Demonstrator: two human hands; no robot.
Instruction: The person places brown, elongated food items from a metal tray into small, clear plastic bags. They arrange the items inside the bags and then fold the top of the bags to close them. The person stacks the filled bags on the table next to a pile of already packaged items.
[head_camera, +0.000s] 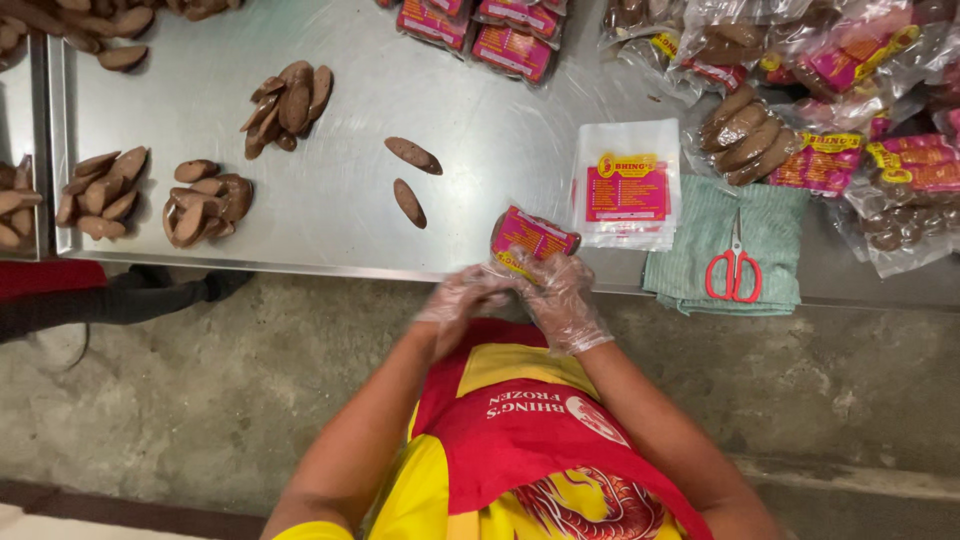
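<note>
This looks like a small food-packing workroom: a long stainless-steel table (480, 110) over bare concrete floor (200, 400), heaped with brown oblong sausages (290, 100), pink-labelled clear plastic packets (627, 185) and red-handled scissors (733, 270).

steel table (340, 230) | sausage piles (288, 100) | empty bags (626, 185) | green cloth (770, 235) | scissors (733, 268)

- A small clear packet (533, 238) with a pink and yellow label is held at the table's near edge, between the gloved left hand (462, 297) and the gloved right hand (560, 298).
- A stack of flat empty bags (627, 185), white with pink and yellow labels, is seen just right of it.
- Filled pink-labelled packs (480, 25) are laid at the far edge.
- Further filled clear packs (850, 90) are heaped at the far right.
</note>
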